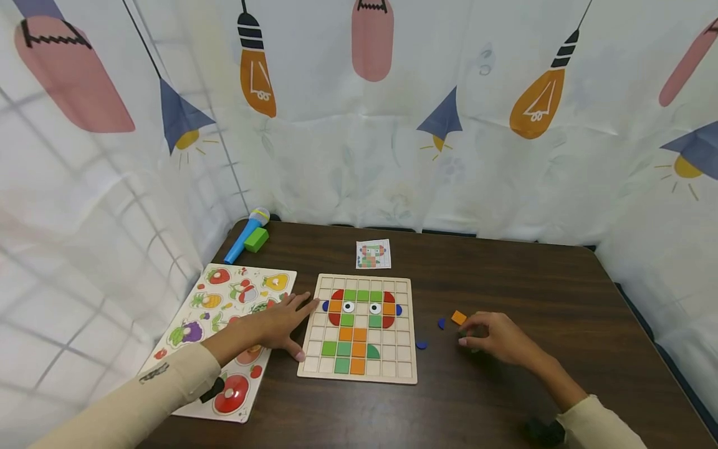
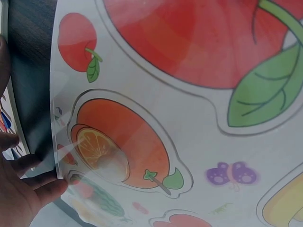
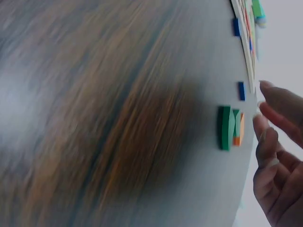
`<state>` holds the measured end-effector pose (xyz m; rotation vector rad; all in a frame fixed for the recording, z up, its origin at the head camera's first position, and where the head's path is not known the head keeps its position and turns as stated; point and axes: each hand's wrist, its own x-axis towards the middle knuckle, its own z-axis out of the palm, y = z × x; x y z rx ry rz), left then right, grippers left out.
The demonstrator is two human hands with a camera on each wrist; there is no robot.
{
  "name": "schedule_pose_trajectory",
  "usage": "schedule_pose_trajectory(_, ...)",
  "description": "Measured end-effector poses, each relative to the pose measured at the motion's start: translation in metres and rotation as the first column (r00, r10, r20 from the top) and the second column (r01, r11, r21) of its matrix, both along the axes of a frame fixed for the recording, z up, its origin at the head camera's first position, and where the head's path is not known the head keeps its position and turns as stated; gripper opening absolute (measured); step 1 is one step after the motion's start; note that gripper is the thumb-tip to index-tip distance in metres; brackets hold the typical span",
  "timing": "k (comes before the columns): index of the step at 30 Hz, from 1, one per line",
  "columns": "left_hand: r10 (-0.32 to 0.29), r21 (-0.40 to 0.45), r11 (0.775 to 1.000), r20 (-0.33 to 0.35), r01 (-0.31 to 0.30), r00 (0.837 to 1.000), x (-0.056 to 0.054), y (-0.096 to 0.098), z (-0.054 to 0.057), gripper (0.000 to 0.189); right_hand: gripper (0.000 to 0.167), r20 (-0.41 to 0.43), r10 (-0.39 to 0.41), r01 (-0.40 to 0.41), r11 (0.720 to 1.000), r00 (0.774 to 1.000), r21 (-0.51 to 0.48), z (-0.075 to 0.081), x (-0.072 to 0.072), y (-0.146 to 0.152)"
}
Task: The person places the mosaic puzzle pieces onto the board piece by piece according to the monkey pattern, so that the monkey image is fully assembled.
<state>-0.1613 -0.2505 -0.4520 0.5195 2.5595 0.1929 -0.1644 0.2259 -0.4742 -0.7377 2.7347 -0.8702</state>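
Note:
A wooden grid board (image 1: 395,358) carries red, green, orange and blue pieces set in a figure with two eyes. My left hand (image 1: 283,324) rests at its left edge with fingers spread. Over the table to the right of the board, my right hand (image 1: 502,337) hovers, thumb and fingers slightly bent. In the right wrist view, green pieces (image 3: 227,127) lie on the table close to its fingertips, with nothing visible between them. An orange square (image 1: 459,318) and two blue half-round pieces, one nearer the hand (image 1: 441,323) and one nearer the board (image 1: 421,345), lie loose there.
A small picture card (image 1: 373,254) lies behind the grid board. Under my left forearm is a white fruit puzzle board (image 1: 196,408). A blue toy microphone (image 1: 241,243) and a green block (image 1: 256,240) sit at the back left. A printed curtain (image 1: 359,174) hangs behind the table.

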Motion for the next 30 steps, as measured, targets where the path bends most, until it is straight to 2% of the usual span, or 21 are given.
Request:
schedule_pose_trajectory(3,-0.001,-0.014,1.0,-0.002,0.001,1.0,-0.001,0.0,0.0,0.119,0.017,-0.017,-0.044,0.045,0.999,0.999,0.029,-0.001,0.0,0.005)
schedule_pose_trajectory(5,-0.002,-0.017,1.0,-0.001,0.002,1.0,-0.001,0.0,0.0,0.119,0.017,-0.016,-0.045,0.046,0.998,0.999,0.045,-0.002,0.0,0.008)
schedule_pose_trajectory(9,-0.004,-0.008,1.0,0.0,0.004,1.0,-0.002,-0.001,-0.001,0.118,0.019,0.013,-0.029,0.028,0.997,0.999,0.067,-0.003,0.0,0.015)
schedule_pose_trajectory(16,-0.013,-0.006,1.0,0.0,0.013,1.0,-0.002,-0.002,-0.002,0.118,0.033,0.119,0.022,-0.031,0.997,0.993,0.077,-0.005,0.003,0.025)
schedule_pose_trajectory(30,-0.002,-0.006,1.0,-0.011,0.002,1.0,-0.001,-0.002,-0.003,0.119,0.021,0.095,0.053,-0.06,0.996,0.994,0.07,-0.008,0.002,0.021)
